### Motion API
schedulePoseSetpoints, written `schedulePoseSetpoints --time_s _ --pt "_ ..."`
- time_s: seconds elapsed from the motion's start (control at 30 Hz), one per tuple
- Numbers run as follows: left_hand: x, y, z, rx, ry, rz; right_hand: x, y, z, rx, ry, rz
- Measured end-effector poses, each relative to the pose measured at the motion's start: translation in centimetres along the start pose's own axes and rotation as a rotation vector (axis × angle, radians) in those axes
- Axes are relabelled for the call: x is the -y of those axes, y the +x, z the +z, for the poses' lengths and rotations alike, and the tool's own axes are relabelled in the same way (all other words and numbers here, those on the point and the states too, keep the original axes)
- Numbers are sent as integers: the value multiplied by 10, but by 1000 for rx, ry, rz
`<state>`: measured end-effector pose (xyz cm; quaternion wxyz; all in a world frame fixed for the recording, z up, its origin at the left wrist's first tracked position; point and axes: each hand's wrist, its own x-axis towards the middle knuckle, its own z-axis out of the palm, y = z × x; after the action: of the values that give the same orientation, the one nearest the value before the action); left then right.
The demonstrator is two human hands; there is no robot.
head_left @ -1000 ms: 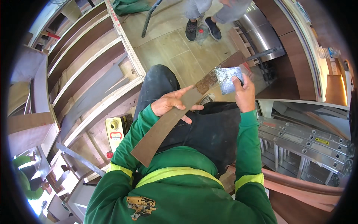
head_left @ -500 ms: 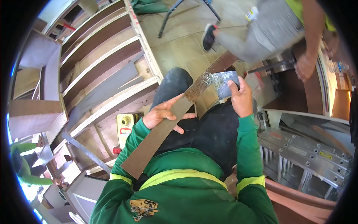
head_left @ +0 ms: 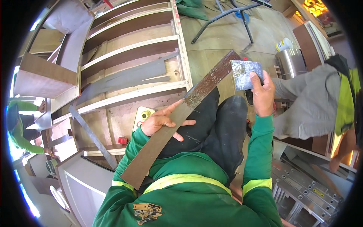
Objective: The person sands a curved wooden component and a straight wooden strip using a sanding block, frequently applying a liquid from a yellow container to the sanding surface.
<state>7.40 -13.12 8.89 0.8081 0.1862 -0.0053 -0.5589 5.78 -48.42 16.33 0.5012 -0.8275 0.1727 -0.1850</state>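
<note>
A long, thin brown strip (head_left: 153,149) slants across my lap, its far half coated with something wet and glossy. My left hand (head_left: 155,124) bears it from beneath near the middle, with spread fingers poking out past both edges. In my right hand (head_left: 263,94), pinched between thumb and fingers, is a flat, square, silvery spreader plate (head_left: 245,75) with smears on its face. The plate's left edge is at the strip's wet far end; whether they touch I cannot tell.
A wooden shelf frame (head_left: 132,41) lies at left with grey offcuts on it. Beside my left arm are a yellow can (head_left: 143,114) and a red object (head_left: 122,140). A co-worker (head_left: 310,98) bends close on my right, above a metal ladder (head_left: 302,189). Folding metal legs (head_left: 223,17) stand ahead.
My right hand has moved the spreader plate up and right, toward the strip's far end. The co-worker has turned and appears farther right and lower. The whole view has shifted.
</note>
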Motion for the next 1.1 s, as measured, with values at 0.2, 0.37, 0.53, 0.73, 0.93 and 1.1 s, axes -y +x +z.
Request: schedulePoseSetpoints --time_s 0.2,0.37,0.53,0.73,0.93,1.1 --pt "-8 -16 5 -22 20 -2 8 20 5 26 8 -22" --pt "-13 -22 10 -44 47 -12 21 25 4 53 71 7" --pt "-15 -19 12 1 56 -22 0 30 8 98 146 35" --pt "-7 -8 7 27 44 -17 -14 10 26 142 242 124" --pt "-1 6 1 71 43 -21 -28 -15 42 218 191 155" --pt "1 19 2 36 96 10 -31 -37 57 267 284 165"
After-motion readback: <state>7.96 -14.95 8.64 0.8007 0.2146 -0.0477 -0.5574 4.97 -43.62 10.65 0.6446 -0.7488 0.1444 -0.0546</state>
